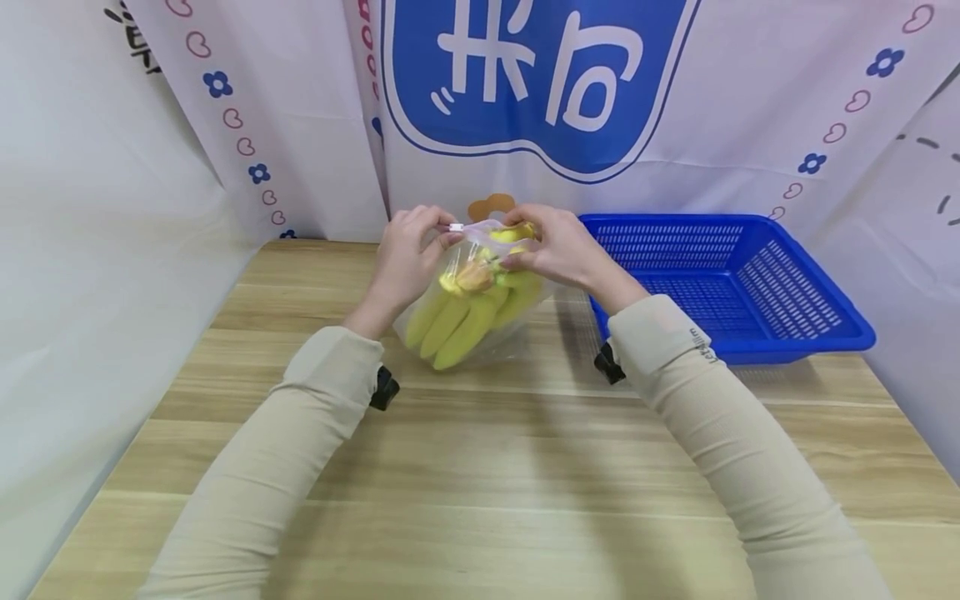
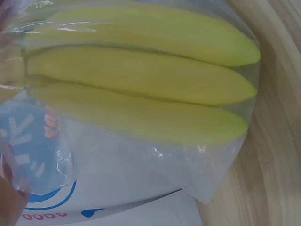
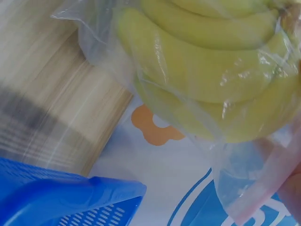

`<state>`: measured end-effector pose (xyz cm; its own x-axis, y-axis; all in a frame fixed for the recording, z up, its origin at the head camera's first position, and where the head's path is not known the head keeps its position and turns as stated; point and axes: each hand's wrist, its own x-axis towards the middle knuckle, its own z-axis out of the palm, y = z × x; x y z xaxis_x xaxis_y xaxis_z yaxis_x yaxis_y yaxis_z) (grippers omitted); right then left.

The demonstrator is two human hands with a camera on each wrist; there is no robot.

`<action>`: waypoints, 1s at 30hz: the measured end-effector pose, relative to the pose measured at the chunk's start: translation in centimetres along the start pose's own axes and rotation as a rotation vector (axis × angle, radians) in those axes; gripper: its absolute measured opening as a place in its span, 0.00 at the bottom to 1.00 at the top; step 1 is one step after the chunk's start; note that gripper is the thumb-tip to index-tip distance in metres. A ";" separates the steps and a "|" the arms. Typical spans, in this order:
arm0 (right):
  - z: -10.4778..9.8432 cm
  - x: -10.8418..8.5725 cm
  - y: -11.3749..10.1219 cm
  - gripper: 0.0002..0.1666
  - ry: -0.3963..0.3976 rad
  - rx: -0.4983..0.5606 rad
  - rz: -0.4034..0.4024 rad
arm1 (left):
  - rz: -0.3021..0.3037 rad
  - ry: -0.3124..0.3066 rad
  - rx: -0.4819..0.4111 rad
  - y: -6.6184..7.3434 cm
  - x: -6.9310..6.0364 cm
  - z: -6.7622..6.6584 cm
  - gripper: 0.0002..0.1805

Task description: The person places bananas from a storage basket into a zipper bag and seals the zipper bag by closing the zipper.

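Observation:
A clear zipper bag (image 1: pixel 517 342) with a pinkish top edge hangs upright over the table, bananas (image 1: pixel 457 321) inside it. My left hand (image 1: pixel 408 254) pinches the left end of its top edge, beside a small white slider (image 1: pixel 456 227). At the right end of that edge, my right hand (image 1: pixel 558 246) grips the bag between thumb and fingers. In the left wrist view several yellow bananas (image 2: pixel 141 75) show through the plastic. More bananas (image 3: pixel 202 70) press against the film in the right wrist view, near the pink zip strip (image 3: pixel 268 183).
To the right stands a blue plastic basket (image 1: pixel 720 292) with slotted walls, close to the right forearm. The wood-grain table (image 1: pixel 480 483) spreads below the hands. Behind it hangs a white printed cloth (image 1: pixel 315 125) with a blue emblem.

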<state>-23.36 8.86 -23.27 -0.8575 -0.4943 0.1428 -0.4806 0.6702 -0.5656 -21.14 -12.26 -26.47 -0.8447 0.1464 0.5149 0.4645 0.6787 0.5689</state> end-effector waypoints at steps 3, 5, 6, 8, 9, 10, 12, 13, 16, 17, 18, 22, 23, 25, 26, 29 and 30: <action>0.0 0.0 0.4 0.40 -0.066 0.035 0.016 | -0.002 -0.003 0.011 -0.2 -0.1 0.2 0.14; 0.1 0.0 0.7 0.42 -0.102 0.057 0.020 | -0.009 -0.005 0.010 -0.2 -0.2 0.3 0.13; 0.2 0.0 0.9 0.41 -0.112 0.066 0.016 | -0.012 -0.008 0.009 -0.2 -0.2 0.4 0.13; 0.6 -0.1 1.3 0.36 -0.105 0.066 -0.006 | -0.014 -0.014 -0.001 -0.1 -0.3 0.5 0.13; 0.8 -0.1 1.4 0.33 -0.088 0.061 -0.020 | -0.014 -0.016 -0.009 -0.1 -0.3 0.6 0.14; 1.1 -0.1 1.5 0.30 -0.066 0.055 -0.035 | -0.014 -0.017 -0.014 -0.1 -0.3 0.6 0.13; 1.6 -0.2 1.6 0.23 -0.013 0.036 -0.062 | -0.013 -0.018 -0.023 0.0 -0.3 0.7 0.13; 1.8 -0.2 1.6 0.21 0.014 0.024 -0.071 | -0.013 -0.017 -0.024 0.1 -0.3 0.8 0.13; 2.1 -0.3 1.5 0.15 0.091 0.007 -0.088 | -0.016 -0.007 -0.023 0.2 -0.2 0.8 0.13; 2.2 -0.3 1.4 0.14 0.111 -0.004 -0.094 | -0.018 -0.005 -0.022 0.2 -0.2 0.8 0.13; 2.2 -0.3 1.4 0.14 0.130 -0.014 -0.101 | -0.019 -0.005 -0.021 0.2 -0.2 0.8 0.13; 2.2 -0.2 1.3 0.15 0.170 -0.047 -0.113 | -0.020 -0.014 -0.027 0.2 -0.1 0.8 0.13; 2.2 -0.1 1.3 0.15 0.169 -0.049 -0.113 | -0.025 -0.016 -0.028 0.2 -0.2 0.8 0.13; 2.1 0.1 1.4 0.16 0.147 -0.045 -0.105 | -0.033 -0.019 -0.034 0.1 -0.2 0.8 0.13; 2.0 0.2 1.3 0.16 0.126 -0.034 -0.096 | -0.038 -0.020 -0.037 0.1 -0.2 0.7 0.13; 1.6 0.4 1.2 0.22 0.048 -0.002 -0.058 | -0.047 -0.018 -0.036 -0.1 -0.2 0.7 0.13; 1.3 0.4 1.2 0.25 0.019 0.005 -0.047 | -0.043 -0.017 -0.037 -0.1 -0.2 0.7 0.12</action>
<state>-24.00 8.69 -24.97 -0.8373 -0.5146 0.1846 -0.5194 0.6434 -0.5623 -21.19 -11.90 -27.07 -0.8684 0.1296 0.4786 0.4366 0.6573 0.6143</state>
